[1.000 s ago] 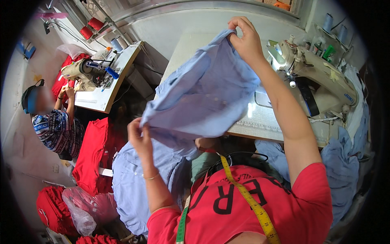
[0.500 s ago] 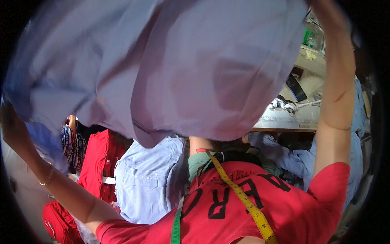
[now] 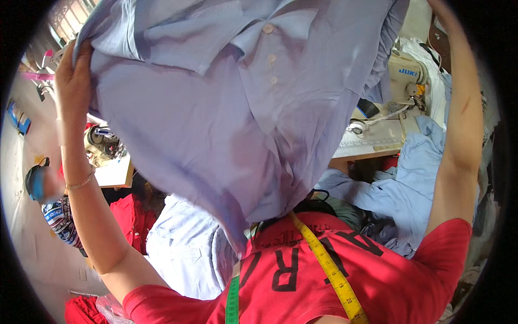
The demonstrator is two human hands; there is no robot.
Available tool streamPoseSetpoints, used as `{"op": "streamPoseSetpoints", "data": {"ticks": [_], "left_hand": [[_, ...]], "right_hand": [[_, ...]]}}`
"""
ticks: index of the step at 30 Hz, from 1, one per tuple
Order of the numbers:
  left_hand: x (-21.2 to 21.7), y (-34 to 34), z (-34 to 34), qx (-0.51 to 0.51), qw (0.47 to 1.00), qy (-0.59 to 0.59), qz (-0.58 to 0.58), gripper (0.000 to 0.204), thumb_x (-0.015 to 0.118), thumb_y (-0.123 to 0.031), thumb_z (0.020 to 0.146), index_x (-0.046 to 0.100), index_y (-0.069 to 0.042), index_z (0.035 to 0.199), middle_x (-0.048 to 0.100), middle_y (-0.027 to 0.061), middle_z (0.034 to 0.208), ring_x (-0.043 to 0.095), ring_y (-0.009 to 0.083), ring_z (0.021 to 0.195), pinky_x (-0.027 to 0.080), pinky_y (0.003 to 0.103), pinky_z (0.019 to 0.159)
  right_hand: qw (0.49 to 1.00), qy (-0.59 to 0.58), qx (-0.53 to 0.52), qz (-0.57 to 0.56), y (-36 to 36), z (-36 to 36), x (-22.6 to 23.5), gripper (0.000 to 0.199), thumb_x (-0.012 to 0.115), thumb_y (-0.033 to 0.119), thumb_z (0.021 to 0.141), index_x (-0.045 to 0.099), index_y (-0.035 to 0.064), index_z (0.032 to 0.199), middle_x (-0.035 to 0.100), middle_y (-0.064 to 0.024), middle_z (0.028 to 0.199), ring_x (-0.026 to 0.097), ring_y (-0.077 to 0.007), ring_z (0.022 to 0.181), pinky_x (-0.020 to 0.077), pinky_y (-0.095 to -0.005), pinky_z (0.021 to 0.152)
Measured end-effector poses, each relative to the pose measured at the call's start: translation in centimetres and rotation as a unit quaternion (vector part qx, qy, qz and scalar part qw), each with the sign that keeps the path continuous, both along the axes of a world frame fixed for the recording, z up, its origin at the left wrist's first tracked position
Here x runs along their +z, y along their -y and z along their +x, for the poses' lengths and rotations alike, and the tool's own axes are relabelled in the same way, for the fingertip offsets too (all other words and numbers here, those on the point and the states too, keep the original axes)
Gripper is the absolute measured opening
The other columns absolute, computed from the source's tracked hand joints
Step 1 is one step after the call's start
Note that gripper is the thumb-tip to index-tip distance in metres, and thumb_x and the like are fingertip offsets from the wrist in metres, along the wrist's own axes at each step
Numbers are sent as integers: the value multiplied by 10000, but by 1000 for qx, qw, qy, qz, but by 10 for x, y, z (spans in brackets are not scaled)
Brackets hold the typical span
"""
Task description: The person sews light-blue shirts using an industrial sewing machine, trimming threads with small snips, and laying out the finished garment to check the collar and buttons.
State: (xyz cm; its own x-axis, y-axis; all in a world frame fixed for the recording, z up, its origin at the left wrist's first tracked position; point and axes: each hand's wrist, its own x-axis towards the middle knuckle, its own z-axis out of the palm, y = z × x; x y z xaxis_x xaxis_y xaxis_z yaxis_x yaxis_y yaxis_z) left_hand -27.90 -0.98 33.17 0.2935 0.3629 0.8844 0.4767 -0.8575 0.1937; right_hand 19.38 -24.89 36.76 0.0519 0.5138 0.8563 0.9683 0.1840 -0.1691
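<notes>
A light blue button-up shirt hangs spread out in front of me, raised high, with a few pale buttons down its middle and its lower part drooping toward my chest. My left hand is closed on the shirt's left edge, fingers wrapped over the cloth. On the right, my forearm reaches up past the top of the picture, so my right hand itself is out of sight. The shirt's upper end is also cut off.
A sewing machine stands on a worktable at right. Pale blue garments lie below it, with a light blue pile and red cloth on the left. Farther left are another machine and a person in patterned clothing.
The shirt has swung and turned, so its buttoned middle now shows. My left hand has risen and come inward with its edge, uncovering the person and machine at left.
</notes>
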Motion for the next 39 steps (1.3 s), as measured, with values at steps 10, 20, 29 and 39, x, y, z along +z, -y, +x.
{"op": "streamPoseSetpoints", "data": {"ticks": [10, 20, 29, 39], "left_hand": [[-54, 29, -38, 32, 994, 57, -88, 366, 499, -278, 959, 599, 6, 1167, 638, 56, 1009, 554, 106, 936, 422, 226, 834], [-121, -33, -17, -54, 931, 26, -360, 374, 594, -124, 843, 571, 26, 1184, 627, 68, 1028, 569, 137, 901, 452, 258, 809], [-343, -109, 69, 123, 924, -106, -345, 180, 534, -136, 838, 617, 10, 902, 637, 231, 883, 613, 394, 853, 476, 438, 729], [-329, -99, 83, 104, 982, -132, -87, 85, 617, -103, 791, 601, -29, 829, 616, 154, 791, 579, 348, 698, 467, 432, 635]], "right_hand": [[937, -270, 222, -24, 62, -43, -43, 296, 615, 191, 881, 598, -41, 1064, 636, -92, 1017, 575, -180, 944, 451, -317, 860], [770, -484, 343, -234, -29, -52, -155, 100, 566, 90, 784, 615, 60, 865, 601, -5, 853, 550, -100, 878, 427, -256, 825], [948, -123, -75, -284, -113, -129, -347, 278, 499, 47, 828, 563, 12, 1095, 562, -167, 1036, 560, -323, 928, 435, -394, 856], [931, 22, -154, -330, -156, -113, -394, 414, 552, 172, 825, 508, 44, 1216, 495, -126, 1189, 478, -277, 1081, 354, -459, 949]]}}
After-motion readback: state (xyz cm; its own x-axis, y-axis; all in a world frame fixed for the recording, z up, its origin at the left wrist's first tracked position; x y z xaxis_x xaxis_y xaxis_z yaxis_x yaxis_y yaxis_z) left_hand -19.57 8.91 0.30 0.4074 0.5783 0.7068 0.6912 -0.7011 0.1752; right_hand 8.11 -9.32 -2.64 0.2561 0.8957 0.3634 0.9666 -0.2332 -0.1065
